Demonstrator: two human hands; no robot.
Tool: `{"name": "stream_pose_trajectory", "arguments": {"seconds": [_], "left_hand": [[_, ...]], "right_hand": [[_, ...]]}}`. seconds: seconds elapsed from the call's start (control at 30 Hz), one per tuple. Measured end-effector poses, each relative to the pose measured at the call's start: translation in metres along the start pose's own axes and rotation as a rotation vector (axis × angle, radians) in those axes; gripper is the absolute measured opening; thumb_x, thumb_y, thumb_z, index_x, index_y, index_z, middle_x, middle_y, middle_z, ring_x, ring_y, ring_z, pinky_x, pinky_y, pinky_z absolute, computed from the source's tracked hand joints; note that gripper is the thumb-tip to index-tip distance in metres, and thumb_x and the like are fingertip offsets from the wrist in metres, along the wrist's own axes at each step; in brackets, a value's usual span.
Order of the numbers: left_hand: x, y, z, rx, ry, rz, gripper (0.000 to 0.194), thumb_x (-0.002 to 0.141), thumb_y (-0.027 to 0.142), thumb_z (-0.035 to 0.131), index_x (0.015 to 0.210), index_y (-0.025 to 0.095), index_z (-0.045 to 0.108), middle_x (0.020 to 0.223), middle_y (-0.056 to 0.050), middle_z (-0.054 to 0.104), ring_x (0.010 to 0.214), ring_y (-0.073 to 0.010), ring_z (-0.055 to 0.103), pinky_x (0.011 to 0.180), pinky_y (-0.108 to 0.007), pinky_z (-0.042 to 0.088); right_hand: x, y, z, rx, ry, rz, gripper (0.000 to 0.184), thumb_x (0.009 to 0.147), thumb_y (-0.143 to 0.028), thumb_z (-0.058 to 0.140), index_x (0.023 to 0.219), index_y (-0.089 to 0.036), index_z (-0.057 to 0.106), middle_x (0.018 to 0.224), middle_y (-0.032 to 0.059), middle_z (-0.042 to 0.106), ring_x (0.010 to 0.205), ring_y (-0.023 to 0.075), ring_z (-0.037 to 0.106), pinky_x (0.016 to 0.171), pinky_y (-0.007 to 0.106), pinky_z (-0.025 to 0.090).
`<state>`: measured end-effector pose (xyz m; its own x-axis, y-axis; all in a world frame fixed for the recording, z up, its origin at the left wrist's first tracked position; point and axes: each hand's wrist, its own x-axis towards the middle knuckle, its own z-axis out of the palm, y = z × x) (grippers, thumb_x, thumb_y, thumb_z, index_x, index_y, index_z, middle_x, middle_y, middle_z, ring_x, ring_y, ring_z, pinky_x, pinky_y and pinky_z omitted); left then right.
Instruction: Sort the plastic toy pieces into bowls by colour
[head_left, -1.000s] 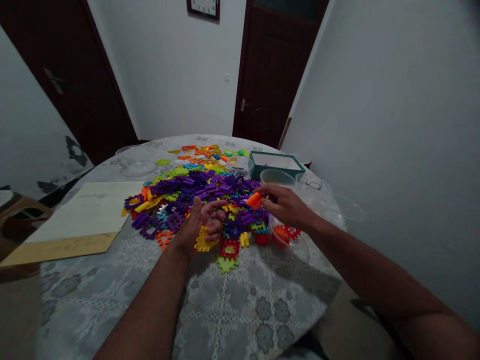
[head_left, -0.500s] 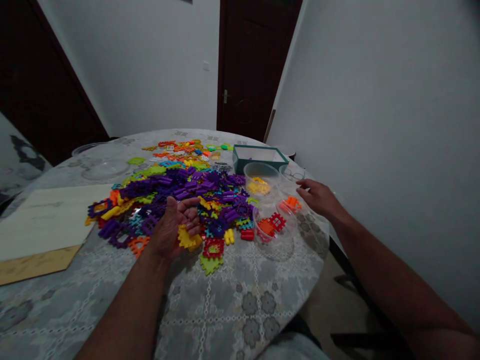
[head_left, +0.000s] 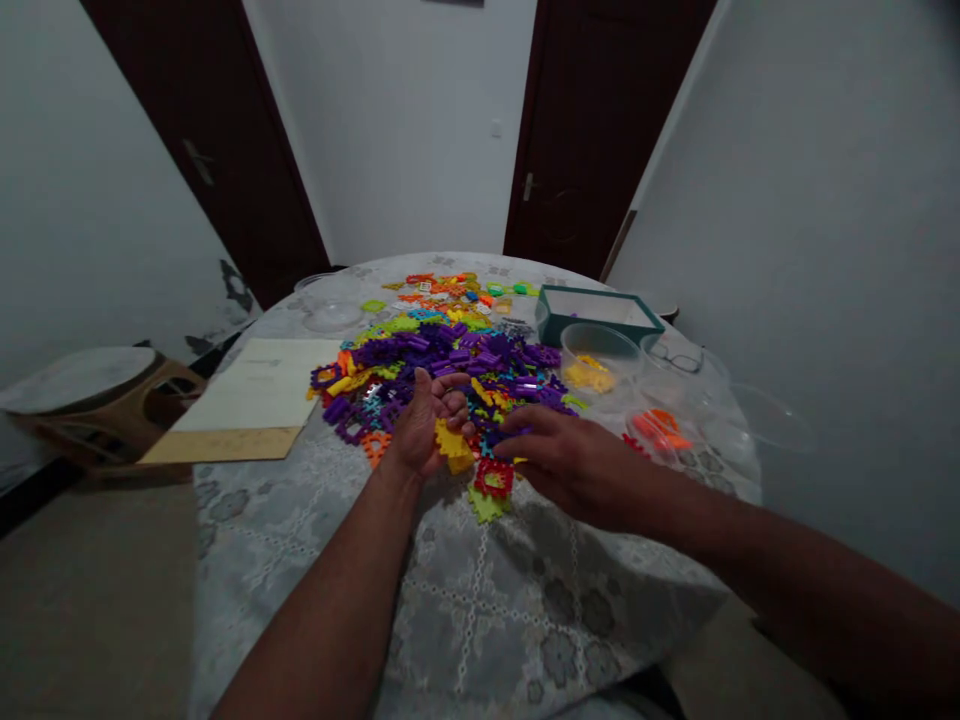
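My left hand [head_left: 421,428] is palm up at the near edge of a pile of plastic building pieces [head_left: 457,350], mostly purple. Its fingers curl in loosely, with a toothed yellow building piece [head_left: 453,442] against them at the palm. My right hand [head_left: 574,460] reaches over the near right part of the pile, thumb and fingers apart. A bit of yellow shows under its fingertips; whether they touch it is hidden. Between the hands lie a red square frame piece [head_left: 493,477] and a lime green toothed piece [head_left: 487,505].
A clear tub [head_left: 600,345] with yellow pieces stands right of the pile, before a green-rimmed box [head_left: 600,312]. Orange pieces [head_left: 660,430] lie in a clear container, partly behind my right forearm. Glasses [head_left: 679,358] are farther right. Left are a pale board [head_left: 247,385] and a stool [head_left: 90,400].
My right hand has come left from beside the clear containers to the pile. My left hand keeps its pose by the yellow piece. The view has turned left.
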<state>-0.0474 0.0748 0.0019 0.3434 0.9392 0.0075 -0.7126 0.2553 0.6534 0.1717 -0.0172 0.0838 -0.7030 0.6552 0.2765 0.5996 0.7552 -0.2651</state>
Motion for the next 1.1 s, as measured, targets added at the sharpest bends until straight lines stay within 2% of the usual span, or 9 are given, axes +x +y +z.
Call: {"name": "stream_pose_trajectory", "arguments": {"seconds": [0.13,0.23,0.33,0.43,0.53,0.67,0.77,0.97,1.1], "left_hand": [[0.0,0.001,0.0,-0.009,0.014,0.042,0.066,0.087,0.077,0.066,0.106,0.014,0.069,0.064,0.006,0.042,0.05,-0.0085,0.043,0.047,-0.02,0.048],[0.001,0.002,-0.002,-0.024,0.031,0.059,0.069,0.087,0.081,0.062,0.105,0.014,0.069,0.064,0.007,0.042,0.049,-0.0085,0.041,0.053,-0.025,0.054],[0.003,0.003,-0.005,-0.051,0.048,0.075,0.069,0.087,0.08,0.061,0.103,0.013,0.069,0.065,0.006,0.043,0.05,-0.0086,0.043,0.054,-0.024,0.054],[0.004,0.004,-0.007,-0.066,0.054,0.062,0.07,0.089,0.079,0.06,0.106,0.012,0.069,0.067,0.003,0.048,0.054,-0.0106,0.05,0.049,-0.021,0.048],[0.003,0.004,-0.006,-0.046,0.059,0.034,0.07,0.092,0.08,0.055,0.108,0.013,0.07,0.072,0.0,0.055,0.057,-0.0125,0.056,0.051,-0.023,0.051],[0.001,0.004,-0.003,0.015,0.069,0.002,0.069,0.092,0.079,0.054,0.107,0.014,0.069,0.075,-0.001,0.059,0.062,-0.0149,0.062,0.056,-0.027,0.057],[0.001,0.004,-0.002,0.044,0.091,0.002,0.067,0.091,0.079,0.058,0.105,0.014,0.069,0.073,0.0,0.058,0.06,-0.0147,0.06,0.058,-0.031,0.059],[0.004,0.002,-0.004,0.095,0.163,0.074,0.063,0.086,0.077,0.068,0.099,0.015,0.069,0.072,0.001,0.055,0.057,-0.0129,0.055,0.054,-0.028,0.055],[0.006,-0.002,-0.01,0.227,0.189,0.17,0.056,0.082,0.07,0.076,0.098,0.016,0.071,0.075,0.001,0.055,0.062,-0.0138,0.054,0.058,-0.028,0.053]], "right_hand": [[0.025,-0.015,0.038,-0.174,-0.101,-0.109,0.039,0.101,-0.012,0.058,0.139,-0.021,0.059,0.153,0.0171,0.054,0.126,0.0279,0.064,0.096,0.043,0.061],[0.037,-0.015,0.062,-0.277,-0.092,-0.134,0.045,0.098,-0.009,0.057,0.143,-0.012,0.055,0.15,0.0221,0.056,0.132,0.0326,0.06,0.101,0.047,0.06],[0.045,-0.009,0.07,-0.28,-0.048,-0.118,0.046,0.1,-0.009,0.054,0.145,-0.007,0.052,0.148,0.023,0.058,0.132,0.0314,0.06,0.107,0.046,0.057],[0.046,0.001,0.06,-0.164,0.017,-0.04,0.043,0.102,-0.01,0.054,0.144,-0.011,0.056,0.142,0.0194,0.064,0.127,0.0275,0.064,0.104,0.043,0.058],[0.041,0.012,0.04,0.085,0.08,0.064,0.03,0.101,-0.015,0.06,0.13,-0.016,0.068,0.128,0.0131,0.073,0.117,0.024,0.068,0.1,0.042,0.058],[0.026,0.033,0.015,0.47,0.061,0.328,0.024,0.1,-0.023,0.06,0.117,-0.02,0.076,0.107,0.0061,0.079,0.091,0.0171,0.072,0.083,0.033,0.058],[0.011,0.056,0.002,0.626,0.066,0.502,0.028,0.1,-0.031,0.059,0.117,-0.019,0.078,0.095,0.0048,0.078,0.076,0.0146,0.069,0.07,0.028,0.056],[-0.02,0.128,-0.025,0.253,0.35,0.736,0.036,0.097,-0.034,0.06,0.123,-0.017,0.078,0.093,0.007,0.078,0.068,0.0154,0.066,0.059,0.026,0.052],[-0.031,0.161,-0.035,0.104,0.37,0.837,0.042,0.095,-0.028,0.058,0.131,-0.013,0.073,0.098,0.0116,0.08,0.071,0.0191,0.071,0.067,0.032,0.057]]}}
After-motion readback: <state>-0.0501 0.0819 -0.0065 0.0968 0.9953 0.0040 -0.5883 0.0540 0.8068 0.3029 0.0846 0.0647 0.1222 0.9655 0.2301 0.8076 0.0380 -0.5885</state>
